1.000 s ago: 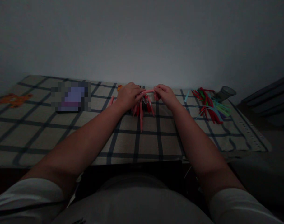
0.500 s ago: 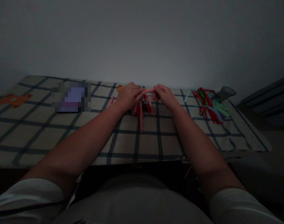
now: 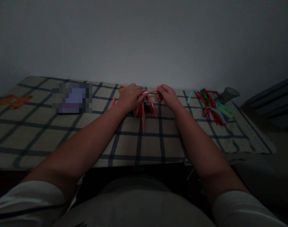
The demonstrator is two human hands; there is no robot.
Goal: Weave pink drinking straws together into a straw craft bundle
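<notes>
My left hand (image 3: 131, 98) is at the middle of the table, its fingertips closed on one end of a thin pink stick (image 3: 151, 91). Pinched in my right hand (image 3: 167, 96) is the stick's other end, so it spans the gap between both hands, nearly level. Beneath it lies a pile of pink and red stick-like pieces (image 3: 143, 118), some shiny, some pointing towards me. Part of the pile is hidden behind my left hand, where another pink piece (image 3: 113, 102) pokes out on the left. In this dim light I cannot tell what the pieces are made of.
A checked cloth (image 3: 125, 148) covers the table, which stands against a wall. On the left are an orange flat shape (image 3: 14, 101) and a blurred-out phone-like device (image 3: 74, 99). Over on the right, coloured strips (image 3: 211, 107) lie beside a tipped clear cup (image 3: 229, 94).
My right hand has shifted very slightly to the right, and the pink stick shows a little more between my hands. My left hand has barely moved.
</notes>
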